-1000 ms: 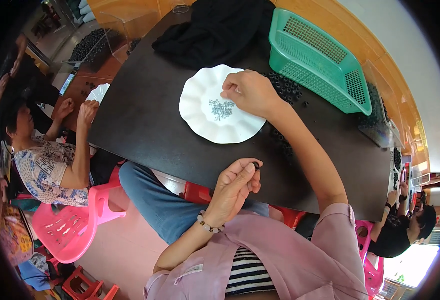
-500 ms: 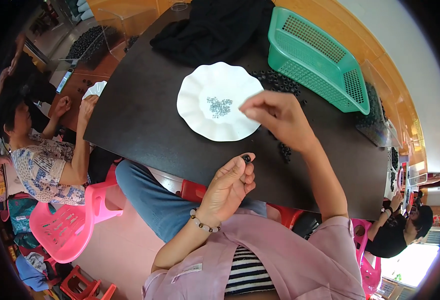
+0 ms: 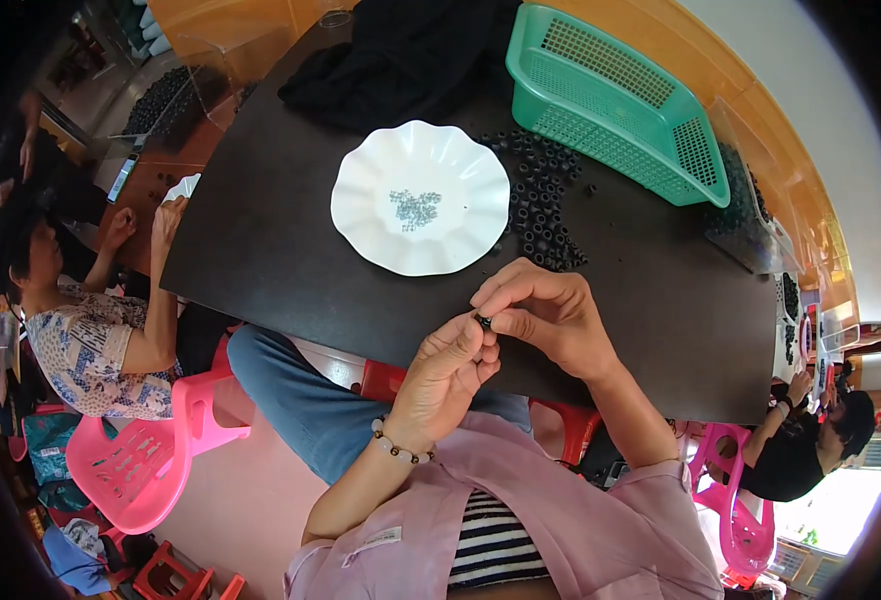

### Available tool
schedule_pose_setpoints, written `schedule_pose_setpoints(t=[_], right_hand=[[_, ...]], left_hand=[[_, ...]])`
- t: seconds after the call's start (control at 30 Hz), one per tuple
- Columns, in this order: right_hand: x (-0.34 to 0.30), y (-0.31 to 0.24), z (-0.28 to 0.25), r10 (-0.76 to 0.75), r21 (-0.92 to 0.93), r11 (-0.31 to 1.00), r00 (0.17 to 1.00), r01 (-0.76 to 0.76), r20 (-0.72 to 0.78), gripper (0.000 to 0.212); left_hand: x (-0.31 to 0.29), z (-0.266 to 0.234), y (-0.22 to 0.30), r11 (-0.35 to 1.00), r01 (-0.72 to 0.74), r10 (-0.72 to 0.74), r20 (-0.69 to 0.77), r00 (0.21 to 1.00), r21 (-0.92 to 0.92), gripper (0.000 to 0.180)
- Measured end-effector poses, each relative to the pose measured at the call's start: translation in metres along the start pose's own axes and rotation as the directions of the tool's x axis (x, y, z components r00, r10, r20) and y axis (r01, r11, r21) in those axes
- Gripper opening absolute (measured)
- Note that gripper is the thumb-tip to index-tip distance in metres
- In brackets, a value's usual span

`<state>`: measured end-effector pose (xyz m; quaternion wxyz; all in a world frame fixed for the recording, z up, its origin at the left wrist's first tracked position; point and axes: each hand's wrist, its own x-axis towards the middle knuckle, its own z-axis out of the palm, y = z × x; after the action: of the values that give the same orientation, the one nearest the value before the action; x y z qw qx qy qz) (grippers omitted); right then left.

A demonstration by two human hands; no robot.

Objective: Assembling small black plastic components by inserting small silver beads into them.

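Over the table's near edge, my left hand pinches a small black ring-shaped piece between thumb and finger. My right hand meets it there, its thumb and fingertips closed at the same piece; whatever tiny thing they may hold is too small to make out. Beyond my hands lies a white plate with a wavy rim, a small cluster of tiny clear grey bits in its middle. Many black ring-shaped pieces are spread on the table just right of the plate.
The dark table carries a green plastic basket at the far right and a black cloth at the back. A clear bin of black pieces stands beyond the basket. One person sits at left near a pink chair, another at right.
My right hand has come back from over the plate, toward me, to the black piece in my left hand. The view has shifted slightly, uncovering more black pieces.
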<state>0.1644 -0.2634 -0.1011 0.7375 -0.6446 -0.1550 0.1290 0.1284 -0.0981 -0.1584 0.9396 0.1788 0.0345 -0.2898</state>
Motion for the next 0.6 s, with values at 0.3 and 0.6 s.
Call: schedule_pose_setpoints(t=[0.3,0.6], right_hand=[[-0.0019,-0.0046,-0.0023,0.076,0.002,0.997,0.997,-0.076,0.018,0.015],[-0.0061,0.0025,-0.0017,-0.022,-0.097,0.995,0.999,0.020,-0.023,0.013]], left_hand=[[-0.0011,-0.0011,-0.0022,1.000,-0.010,0.010,-0.002,1.000,0.010,0.020],[-0.0008,-0.0028,-0.0064,0.997,-0.079,0.079,0.006,0.997,0.011,0.020]])
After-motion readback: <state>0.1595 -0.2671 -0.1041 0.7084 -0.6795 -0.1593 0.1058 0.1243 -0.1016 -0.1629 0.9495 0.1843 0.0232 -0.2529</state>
